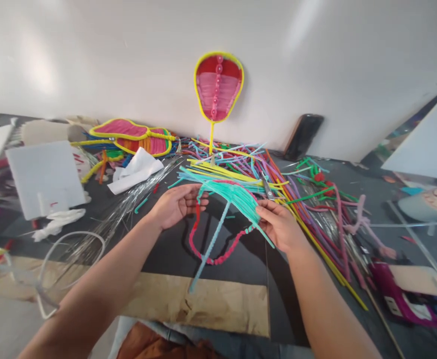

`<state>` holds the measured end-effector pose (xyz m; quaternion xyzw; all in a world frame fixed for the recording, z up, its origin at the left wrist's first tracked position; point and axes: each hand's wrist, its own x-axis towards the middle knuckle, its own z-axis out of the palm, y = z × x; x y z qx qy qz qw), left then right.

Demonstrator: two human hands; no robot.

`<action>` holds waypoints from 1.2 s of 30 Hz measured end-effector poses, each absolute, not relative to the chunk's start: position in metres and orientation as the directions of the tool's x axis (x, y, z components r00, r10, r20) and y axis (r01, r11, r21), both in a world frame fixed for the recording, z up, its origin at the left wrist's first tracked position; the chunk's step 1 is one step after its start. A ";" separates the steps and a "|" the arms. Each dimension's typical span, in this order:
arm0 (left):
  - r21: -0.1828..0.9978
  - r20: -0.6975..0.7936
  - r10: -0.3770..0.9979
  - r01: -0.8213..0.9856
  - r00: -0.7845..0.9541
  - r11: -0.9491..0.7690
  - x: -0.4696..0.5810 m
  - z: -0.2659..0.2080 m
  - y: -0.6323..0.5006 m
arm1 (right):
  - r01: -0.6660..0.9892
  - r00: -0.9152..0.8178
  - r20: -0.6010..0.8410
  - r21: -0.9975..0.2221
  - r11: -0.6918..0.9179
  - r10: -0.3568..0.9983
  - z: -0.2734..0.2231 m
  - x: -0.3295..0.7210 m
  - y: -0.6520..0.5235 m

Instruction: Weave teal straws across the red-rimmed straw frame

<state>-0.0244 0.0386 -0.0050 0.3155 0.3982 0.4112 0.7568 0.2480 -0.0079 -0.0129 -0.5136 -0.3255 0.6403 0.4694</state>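
Pipe-cleaner frame [232, 192], one piece: the half-curled left hand [178, 204] holds one edge, the right hand [279, 224] pinches the other.

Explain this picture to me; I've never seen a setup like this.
There's no machine here. The one picture comes from a camera worn on a person's head, looking forward and down, so the two arms reach in from below.

The left grip and right grip are bare hands. Between them they hold a pink-red fuzzy loop by its sides, with turquoise strands across its upper part and a pale blue twisted stem running down from them.

On the dark tabletop lie loose fuzzy stems and, to the left, thin shiny strands. Behind them a yellow-rimmed pink and red piece stands upright, with a dark phone propped to its right.
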 end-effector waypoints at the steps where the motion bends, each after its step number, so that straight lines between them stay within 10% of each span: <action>1: 0.817 -0.333 0.873 -0.354 0.356 0.456 -0.023 -0.005 0.037 | -0.249 -0.043 -0.351 -0.903 -0.350 0.935 -0.013 0.248 -0.008; 21: 0.904 -0.349 0.824 -0.070 0.447 0.421 -0.002 -0.006 0.017 | 0.244 -0.116 -0.185 -0.958 -0.152 0.976 -0.014 0.239 -0.016; 36: 0.894 -0.423 0.850 -0.011 0.313 0.448 0.003 -0.002 0.014 | 0.203 -0.129 -0.240 -0.956 -0.212 0.962 -0.008 0.243 -0.012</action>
